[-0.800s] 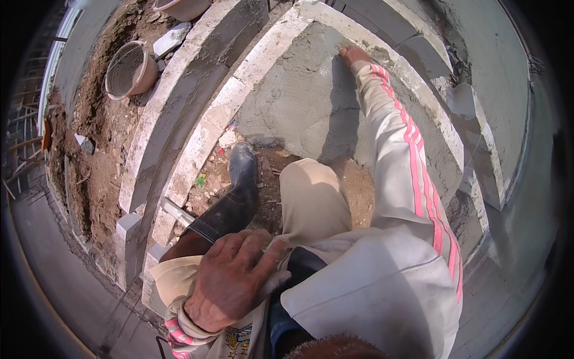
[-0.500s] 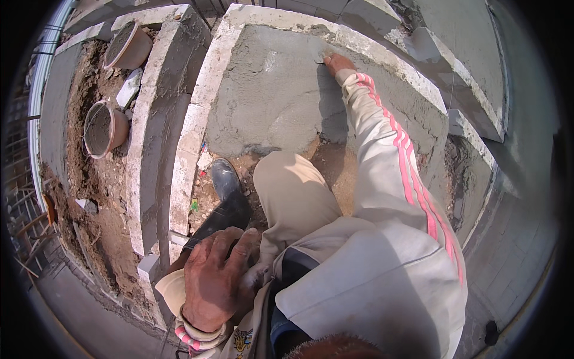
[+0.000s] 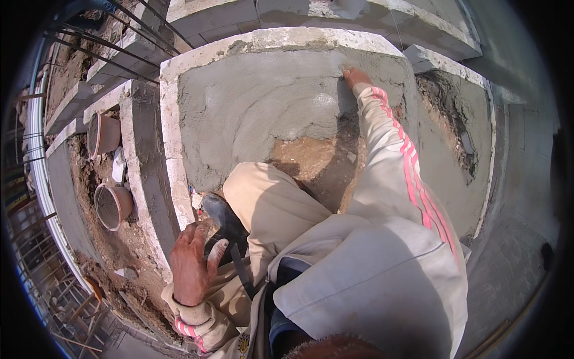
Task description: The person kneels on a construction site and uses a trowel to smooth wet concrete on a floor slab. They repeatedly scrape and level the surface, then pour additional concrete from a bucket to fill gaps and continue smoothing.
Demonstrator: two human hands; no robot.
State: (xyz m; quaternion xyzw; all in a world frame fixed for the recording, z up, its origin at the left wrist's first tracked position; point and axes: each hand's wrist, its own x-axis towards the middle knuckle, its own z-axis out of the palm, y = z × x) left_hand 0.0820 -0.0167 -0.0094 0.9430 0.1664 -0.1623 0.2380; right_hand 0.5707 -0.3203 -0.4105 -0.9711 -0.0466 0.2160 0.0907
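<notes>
My right hand (image 3: 357, 76) is stretched far out and is pressed against the wet grey cement (image 3: 263, 113). It touches the cement near the top of the patch, close to the pale stone rim (image 3: 281, 40). My fingers are curled down onto the cement. I cannot tell if they hold a tool, because the hand is small and far away here. My white sleeve with pink stripes (image 3: 406, 161) runs from that hand back to my body.

My left hand (image 3: 192, 263) is much nearer to me, well below the cement patch. It lies open, with the fingers spread. It rests on my knee, close to the low block wall (image 3: 146, 179), and it holds nothing. Just beside its thumb is my dark shoe (image 3: 220, 216).

The cement is smooth and has curved marks in it. It covers most of the space inside the stone rim. Below the cement, a brown patch of dirt (image 3: 311, 161) shows. My bent leg in tan trousers (image 3: 269, 209) covers the bottom of that dirt.

To the left of the cement patch, past the block wall, there is a strip of brown earth. Two round buckets sit there. One bucket (image 3: 112, 205) is nearer to my left hand, and the other bucket (image 3: 103, 134) is farther up. Dark metal rods (image 3: 119, 36) stick out above the top left corner of the cement patch.
</notes>
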